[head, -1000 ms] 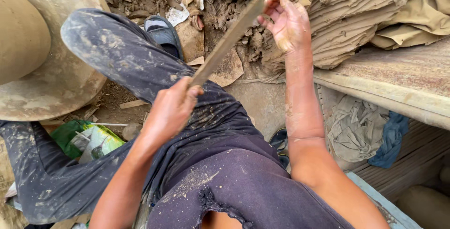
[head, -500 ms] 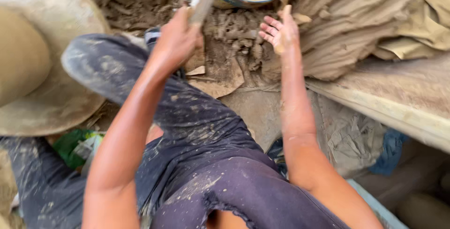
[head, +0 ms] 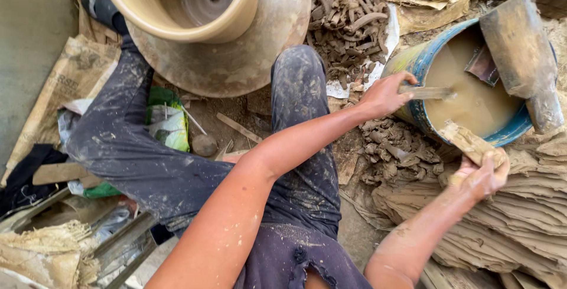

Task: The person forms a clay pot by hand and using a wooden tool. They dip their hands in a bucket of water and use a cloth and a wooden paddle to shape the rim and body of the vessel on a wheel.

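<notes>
My left hand (head: 385, 94) grips a flat wooden stick (head: 434, 93) whose far end dips into the muddy water of a blue bucket (head: 413, 64). My right hand (head: 481, 177) holds a clay-smeared wooden paddle (head: 466, 141) against the bucket's near rim. A wide flat wooden board (head: 522, 46) leans across the bucket's right side. A tan clay pot (head: 177, 2) stands on a round potter's wheel (head: 236, 58) beyond my mud-stained trouser legs (head: 301, 123).
Clay scraps (head: 348, 23) lie heaped between wheel and bucket, with more clay scraps (head: 393, 147) under the bucket. Stacked clay-caked sacks (head: 520, 224) fill the right. A green plastic bag (head: 165, 120), sticks and a sack (head: 59, 88) lie at the left.
The view swung over to the bucket and wheel. My left hand carried the stick forward into the bucket's water. My right hand, open before, now grips a paddle at the rim.
</notes>
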